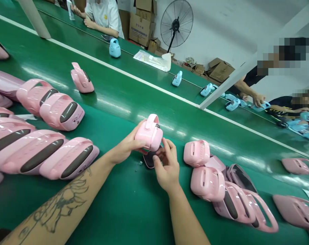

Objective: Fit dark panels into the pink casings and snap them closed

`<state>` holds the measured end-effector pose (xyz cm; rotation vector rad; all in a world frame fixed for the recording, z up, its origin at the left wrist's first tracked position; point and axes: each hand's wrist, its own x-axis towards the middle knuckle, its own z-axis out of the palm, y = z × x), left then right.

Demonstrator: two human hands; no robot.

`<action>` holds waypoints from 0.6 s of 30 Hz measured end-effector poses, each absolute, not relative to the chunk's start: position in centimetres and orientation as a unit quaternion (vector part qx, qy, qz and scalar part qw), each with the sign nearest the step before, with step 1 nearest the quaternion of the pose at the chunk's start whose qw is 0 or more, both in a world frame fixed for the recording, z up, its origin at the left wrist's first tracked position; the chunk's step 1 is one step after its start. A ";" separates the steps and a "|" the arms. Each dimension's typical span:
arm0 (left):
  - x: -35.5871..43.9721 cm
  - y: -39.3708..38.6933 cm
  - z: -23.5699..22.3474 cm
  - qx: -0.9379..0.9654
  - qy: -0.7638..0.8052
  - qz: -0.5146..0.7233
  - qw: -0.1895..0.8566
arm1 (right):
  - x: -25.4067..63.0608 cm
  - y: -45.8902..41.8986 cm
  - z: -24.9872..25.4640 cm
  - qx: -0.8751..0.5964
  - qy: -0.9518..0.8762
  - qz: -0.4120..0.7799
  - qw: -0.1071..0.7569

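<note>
My left hand point(135, 140) is closed around a small pink plastic housing point(149, 136) with a loop handle on top, tilted above the green work surface. Just below it, a dark glossy panel with rounded corners point(149, 160) shows in part. The curled fingers and thumb of my right hand point(168, 165) close on the panel's right end; the index fingertip is beside the housing's lower right side. My fingers hide the rest of the panel.
Pink housings with dark windows point(75, 160) crowd the left; more point(207, 183) lie at the right. One housing point(81, 80) stands alone on the green belt point(123, 92). Beyond a white rail point(134, 76) are blue housings point(115, 48), a post point(220, 85) and several co-workers.
</note>
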<state>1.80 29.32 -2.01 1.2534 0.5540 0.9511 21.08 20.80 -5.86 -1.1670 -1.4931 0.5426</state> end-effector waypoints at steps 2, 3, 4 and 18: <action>1.3 29.4 -1.3 0.575 0.191 0.375 0.701 | 21.6 21.0 -5.5 -0.490 -0.645 0.193 0.553; 1.3 29.4 -1.2 0.579 0.181 0.374 0.702 | 21.9 21.2 -5.4 -0.488 -0.653 0.162 0.557; 1.5 29.2 -1.1 0.582 0.182 0.385 0.693 | 22.2 21.3 -5.3 -0.485 -0.659 0.124 0.561; 2.3 28.4 -1.3 0.493 0.276 0.362 0.741 | 22.1 20.7 -3.4 -0.438 -0.759 -0.034 0.480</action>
